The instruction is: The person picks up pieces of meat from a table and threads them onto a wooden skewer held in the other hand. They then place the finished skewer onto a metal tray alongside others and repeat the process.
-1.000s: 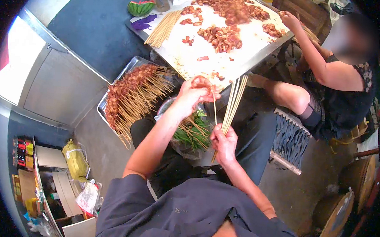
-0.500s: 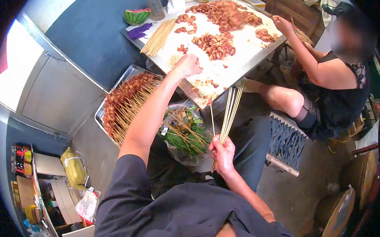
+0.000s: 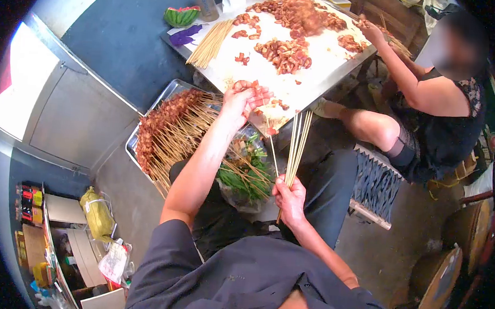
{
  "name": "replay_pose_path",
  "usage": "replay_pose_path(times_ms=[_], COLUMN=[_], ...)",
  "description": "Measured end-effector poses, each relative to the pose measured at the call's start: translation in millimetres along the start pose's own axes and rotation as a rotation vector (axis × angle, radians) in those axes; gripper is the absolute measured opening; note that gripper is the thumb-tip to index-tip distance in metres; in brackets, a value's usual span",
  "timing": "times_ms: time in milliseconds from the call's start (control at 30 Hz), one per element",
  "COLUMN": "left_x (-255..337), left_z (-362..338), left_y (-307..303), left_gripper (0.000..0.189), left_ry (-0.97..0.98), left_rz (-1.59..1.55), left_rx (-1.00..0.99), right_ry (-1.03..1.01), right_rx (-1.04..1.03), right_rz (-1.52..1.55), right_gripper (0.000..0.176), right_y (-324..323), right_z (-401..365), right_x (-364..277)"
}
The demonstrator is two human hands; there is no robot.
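Note:
My right hand [image 3: 290, 197] grips a bundle of bamboo skewers [image 3: 296, 146] that point up toward the edge of the metal table [image 3: 318, 85]; one skewer stands apart with a bit of meat near its tip. My left hand [image 3: 245, 98] is at the table's near edge with small pieces of raw meat [image 3: 253, 86] in its fingers. Piles of cut meat [image 3: 286, 51] lie on the table top. A loose heap of bare skewers [image 3: 211, 40] rests at the table's left side.
A steel tray of finished meat skewers [image 3: 167, 131] stands left of my knees. A bag with greens and sticks [image 3: 246, 174] lies in front of me. Another person [image 3: 429, 97] sits at the right, hand on the table's far corner. Watermelon [image 3: 182, 15] and a bottle stand at the back.
My left hand had reached out onto the table top; it has now drawn back to the near edge with meat pieces in its fingers. The right hand with the skewers stays put.

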State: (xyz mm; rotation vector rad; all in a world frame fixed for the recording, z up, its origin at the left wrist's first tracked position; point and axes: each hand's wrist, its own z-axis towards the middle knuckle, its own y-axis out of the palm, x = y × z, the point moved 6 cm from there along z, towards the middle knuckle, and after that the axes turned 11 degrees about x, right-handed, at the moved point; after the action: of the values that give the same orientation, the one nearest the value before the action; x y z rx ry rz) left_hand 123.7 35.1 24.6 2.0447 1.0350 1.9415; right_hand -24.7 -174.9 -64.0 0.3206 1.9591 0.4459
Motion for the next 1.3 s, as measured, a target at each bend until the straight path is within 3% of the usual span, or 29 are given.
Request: replay_pose_path(times_ms=[200, 500, 667, 900, 967, 1000, 1300], left_x=[-7, -20, -28, -31, -35, -36, -3], left_z=[-12, -22, -26, -37, -44, -44, -28], left_y=[-6, -10, -17, -11, -9, -10, -14], left_gripper=[0.012, 0.012, 0.010, 0.011, 0.007, 0.007, 0.011], left_ry=[-0.018, -0.021, -0.067, -0.096, -0.275, -0.277, 0.163], left_rz=[-0.139, -0.180, -0.268, -0.254, -0.125, -0.126, -0.017], left_rx=[0.098, 0.018, 0.166, 0.191, 0.114, 0.116, 0.116], right_ry=[0.012, 0.003, -0.009, -0.038, -0.030, -0.023, -0.020], right_rx=[0.007, 0.026, 0.016, 0.018, 0.013, 0.004, -0.021], right_rz=[-0.011, -0.015, -0.013, -0.035, -0.016, 0.002, -0.046], right_gripper=[0.004, 0.004, 0.005, 0.005, 0.005, 0.005, 0.005], right_y=[1, 0, 0, -1, -2, -1, 12], right_z=[0, -4, -3, -4, -5, -6, 2], right_x=[5, 4, 6, 9, 7, 5, 1])
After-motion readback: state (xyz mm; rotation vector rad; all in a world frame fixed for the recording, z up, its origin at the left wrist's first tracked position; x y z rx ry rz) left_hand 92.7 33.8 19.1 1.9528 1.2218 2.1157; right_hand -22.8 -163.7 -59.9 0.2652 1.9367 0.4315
